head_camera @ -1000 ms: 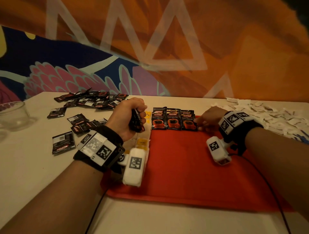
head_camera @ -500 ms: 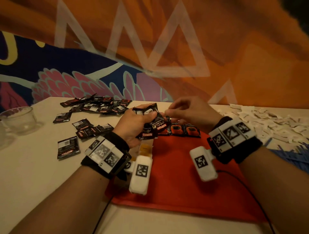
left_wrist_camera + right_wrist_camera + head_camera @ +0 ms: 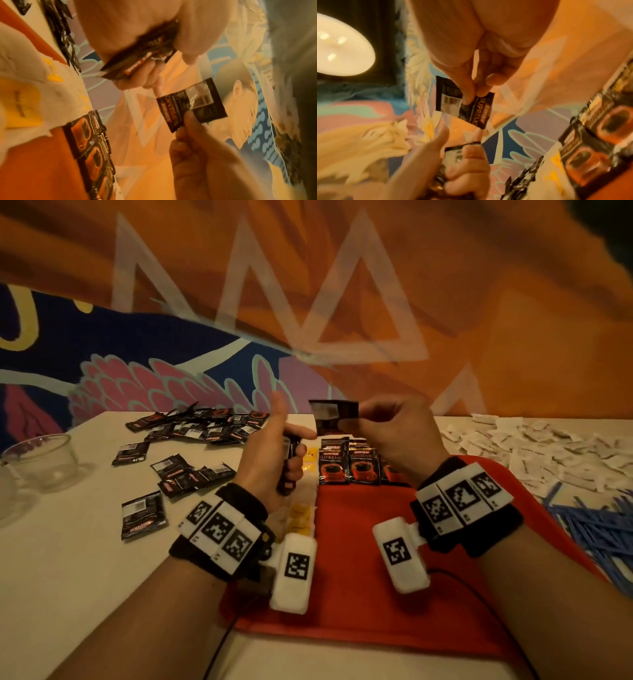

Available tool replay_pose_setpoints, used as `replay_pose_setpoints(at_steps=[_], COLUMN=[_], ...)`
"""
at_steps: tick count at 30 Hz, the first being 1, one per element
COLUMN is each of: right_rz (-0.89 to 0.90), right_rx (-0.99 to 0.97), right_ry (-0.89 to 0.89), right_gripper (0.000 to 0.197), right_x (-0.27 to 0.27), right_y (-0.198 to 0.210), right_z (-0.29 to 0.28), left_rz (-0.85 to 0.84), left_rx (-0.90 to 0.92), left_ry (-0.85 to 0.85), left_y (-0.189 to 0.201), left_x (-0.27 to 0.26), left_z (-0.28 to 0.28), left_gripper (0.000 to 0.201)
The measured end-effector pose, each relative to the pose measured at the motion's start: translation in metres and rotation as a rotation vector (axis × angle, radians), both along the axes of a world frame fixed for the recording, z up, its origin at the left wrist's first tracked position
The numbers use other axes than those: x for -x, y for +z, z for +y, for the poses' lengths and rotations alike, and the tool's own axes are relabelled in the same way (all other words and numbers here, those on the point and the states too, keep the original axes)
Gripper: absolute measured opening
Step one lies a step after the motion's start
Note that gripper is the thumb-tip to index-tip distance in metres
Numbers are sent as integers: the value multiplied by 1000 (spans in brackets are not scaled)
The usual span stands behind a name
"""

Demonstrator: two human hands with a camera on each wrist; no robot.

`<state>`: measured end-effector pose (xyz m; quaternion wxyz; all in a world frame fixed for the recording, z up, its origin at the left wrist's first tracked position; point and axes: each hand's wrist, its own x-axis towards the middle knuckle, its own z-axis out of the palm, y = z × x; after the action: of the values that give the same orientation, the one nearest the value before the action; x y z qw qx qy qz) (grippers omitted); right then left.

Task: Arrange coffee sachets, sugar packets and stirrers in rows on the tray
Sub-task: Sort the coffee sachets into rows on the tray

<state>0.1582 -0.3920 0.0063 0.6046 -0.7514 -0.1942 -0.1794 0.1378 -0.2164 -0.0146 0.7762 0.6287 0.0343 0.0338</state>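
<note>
My right hand (image 3: pixel 383 422) pinches one black coffee sachet (image 3: pixel 334 409) by its edge and holds it up above the far end of the red tray (image 3: pixel 359 559); the right wrist view shows the same sachet (image 3: pixel 464 104) between thumb and fingertips. My left hand (image 3: pixel 274 460) grips a small stack of coffee sachets (image 3: pixel 137 59) in its curled fingers, thumb and forefinger stretched out. A row of coffee sachets (image 3: pixel 349 467) lies face up along the tray's far edge. Yellow-printed white packets (image 3: pixel 301 515) lie along the tray's left edge.
Loose coffee sachets (image 3: pixel 191 426) lie scattered on the table to the left, with a glass cup (image 3: pixel 41 460) further left. A heap of white sugar packets (image 3: pixel 534 446) fills the right side, and blue stirrers (image 3: pixel 603 529) lie right of the tray. A painted wall stands behind.
My right hand left the row on the tray, met the left hand, and drew one sachet out of its stack. It now holds that sachet raised.
</note>
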Motion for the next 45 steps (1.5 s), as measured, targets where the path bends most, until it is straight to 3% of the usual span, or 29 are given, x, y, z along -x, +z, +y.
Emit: replay_pose_setpoints(at_steps=[3, 6, 8, 11, 13, 16, 19, 21, 24, 28, 33, 37, 40, 45], right_rz=[-246, -443, -484, -370, -139, 99, 60, 41, 54, 55, 15, 27, 73, 58], right_rx=[132, 193, 211, 254, 148, 48, 301, 399, 392, 365, 379, 381, 374, 407], right_ry=[-42, 16, 40, 89, 155, 142, 27, -10, -14, -24, -36, -60, -40, -44], right_gripper=[31, 19, 19, 33, 38, 23, 9, 14, 11, 7, 12, 8, 7, 5], right_x=[3, 6, 5, 5, 5, 6, 7, 6, 3, 5, 12, 12, 10, 11], right_y=[-2, -9, -11, -12, -10, -6, -8, -11, -12, -14, -13, -12, -10, -11], right_z=[1, 2, 1, 2, 0, -1, 1, 2, 1, 4, 11, 6, 0, 2], left_rz=[150, 162, 132, 20, -60, -114, -152, -150, -122, -98, -122, -195, -316, -517], left_rx=[149, 132, 123, 87, 22, -19, -31, -26, 1, -4, -168, -119, -206, -446], left_ry=[-187, -277, -292, -179, -72, 22, -17, -75, -126, -71, 46, 8, -24, 18], left_y=[3, 1, 0, -3, -3, -2, -2, -2, -1, 0, 1, 4, 5, 5], left_x=[-2, -5, -4, -5, -5, -3, -1, -2, 0, 1, 3, 7, 9, 10], left_z=[8, 9, 7, 8, 8, 8, 4, 3, 1, -1, -6, -4, -3, -8], left_gripper=[70, 51, 35, 19, 11, 12, 21, 23, 21, 17, 25, 31, 41, 15])
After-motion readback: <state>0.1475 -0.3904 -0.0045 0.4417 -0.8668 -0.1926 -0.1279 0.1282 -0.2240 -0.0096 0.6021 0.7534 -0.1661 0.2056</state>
